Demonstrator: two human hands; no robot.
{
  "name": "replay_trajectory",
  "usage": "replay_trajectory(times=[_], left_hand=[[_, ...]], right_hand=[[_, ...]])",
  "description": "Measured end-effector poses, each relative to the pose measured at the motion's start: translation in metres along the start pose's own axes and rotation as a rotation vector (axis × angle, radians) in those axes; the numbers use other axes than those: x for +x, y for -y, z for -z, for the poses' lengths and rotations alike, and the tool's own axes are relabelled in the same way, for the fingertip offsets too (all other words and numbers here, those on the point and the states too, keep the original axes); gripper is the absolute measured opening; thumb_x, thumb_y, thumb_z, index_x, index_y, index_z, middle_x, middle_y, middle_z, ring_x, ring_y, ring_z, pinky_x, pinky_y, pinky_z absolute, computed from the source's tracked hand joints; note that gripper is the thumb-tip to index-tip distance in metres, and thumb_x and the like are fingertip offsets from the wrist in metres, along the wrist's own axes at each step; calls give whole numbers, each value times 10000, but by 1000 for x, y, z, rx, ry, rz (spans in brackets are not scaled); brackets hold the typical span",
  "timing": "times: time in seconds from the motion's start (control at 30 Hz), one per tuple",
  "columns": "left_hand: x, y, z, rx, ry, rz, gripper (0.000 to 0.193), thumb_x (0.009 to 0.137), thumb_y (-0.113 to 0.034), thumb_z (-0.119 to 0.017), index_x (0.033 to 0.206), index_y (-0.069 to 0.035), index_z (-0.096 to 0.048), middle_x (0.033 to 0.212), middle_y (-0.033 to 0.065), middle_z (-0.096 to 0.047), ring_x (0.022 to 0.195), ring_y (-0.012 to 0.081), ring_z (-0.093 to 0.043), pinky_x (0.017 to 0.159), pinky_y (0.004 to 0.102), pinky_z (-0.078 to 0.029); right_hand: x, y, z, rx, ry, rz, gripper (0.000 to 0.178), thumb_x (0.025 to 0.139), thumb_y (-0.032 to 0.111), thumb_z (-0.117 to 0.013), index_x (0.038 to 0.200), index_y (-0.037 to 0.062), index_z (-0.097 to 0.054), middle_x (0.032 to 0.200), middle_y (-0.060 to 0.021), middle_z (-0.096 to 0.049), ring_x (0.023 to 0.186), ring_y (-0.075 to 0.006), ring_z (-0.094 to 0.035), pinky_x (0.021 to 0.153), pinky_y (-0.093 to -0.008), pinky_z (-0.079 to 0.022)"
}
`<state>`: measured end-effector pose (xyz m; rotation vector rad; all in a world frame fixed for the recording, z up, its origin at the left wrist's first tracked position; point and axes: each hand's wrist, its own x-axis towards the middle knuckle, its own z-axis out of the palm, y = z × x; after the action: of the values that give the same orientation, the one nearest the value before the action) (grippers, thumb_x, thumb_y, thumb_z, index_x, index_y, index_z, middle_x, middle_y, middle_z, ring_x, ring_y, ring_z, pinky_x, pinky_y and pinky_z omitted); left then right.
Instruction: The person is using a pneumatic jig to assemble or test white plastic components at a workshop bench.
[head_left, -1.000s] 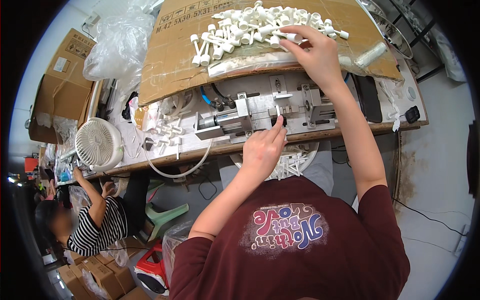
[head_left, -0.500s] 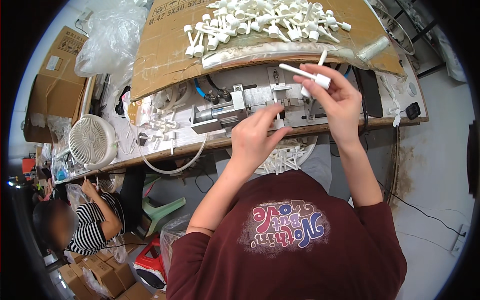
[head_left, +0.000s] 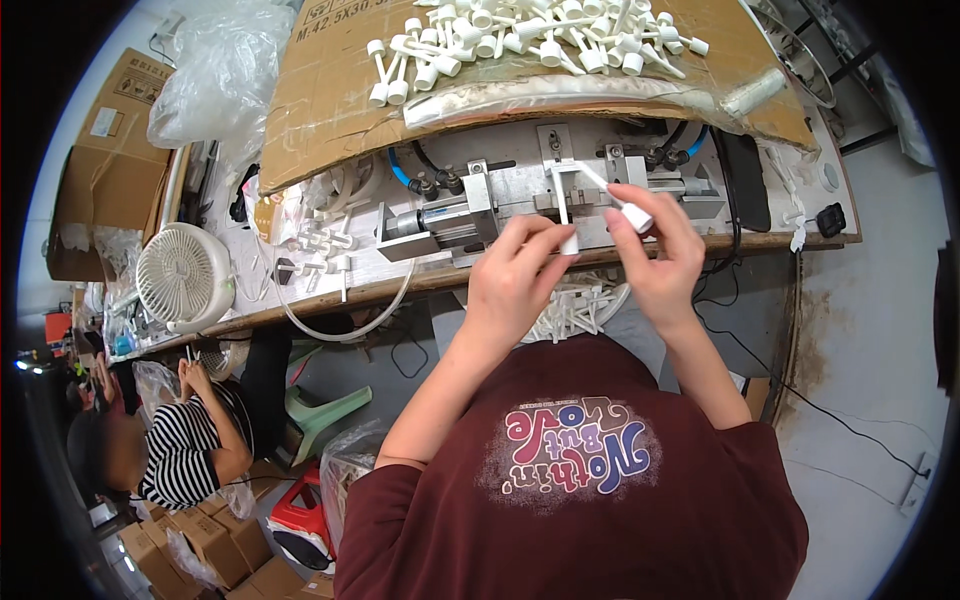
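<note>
My left hand is closed, its thumb and fingers pinching the cup end of a white plastic scoop. That scoop's handle points away from me, its far end at the metal fixture in the middle of the bench. In my right hand another white scoop is gripped by its round cup. Its thin handle slants up and left, toward the same fixture. Whether the handle tips touch the fixture I cannot tell. Below my hands, several white scoops lie in a round container, partly hidden by my hands.
Air cylinders flank the fixture, with blue and black hoses. A scoop pile covers the cardboard above. Loose white pieces and a fan stand left. A person in a striped top sits at lower left.
My right hand has come down and toward me, bringing its scoop close to the fixture. A second white piece near that hand no longer shows there. My left hand has moved slightly and now pinches a scoop.
</note>
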<state>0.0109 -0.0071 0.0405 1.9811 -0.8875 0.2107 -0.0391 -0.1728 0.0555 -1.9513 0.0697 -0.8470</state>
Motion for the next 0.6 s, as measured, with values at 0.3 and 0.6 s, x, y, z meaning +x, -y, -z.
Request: replay_trajectory(times=[0.3,0.6], left_hand=[[-4,13,-16,476,69,-139,264,728,-142,-784,984,-94,-741,1161,39,-713,624,187,-641,582,299,-500],[-2,16,-12,399,101,-126,304,719,-156,-789,1011,-91,-731,1185,42,-704,591,209,-635,590,300,-507]], right_hand=[[-4,-6,17,523,89,-314,205,858,-91,-678,1058,-45,-669,1002,-75,-599,793,-148,-680,673,-240,-573],[0,12,15,634,61,-390,383,883,-98,-640,1259,-62,-576,1154,-169,-655,1072,-252,-681,859,-290,-559]])
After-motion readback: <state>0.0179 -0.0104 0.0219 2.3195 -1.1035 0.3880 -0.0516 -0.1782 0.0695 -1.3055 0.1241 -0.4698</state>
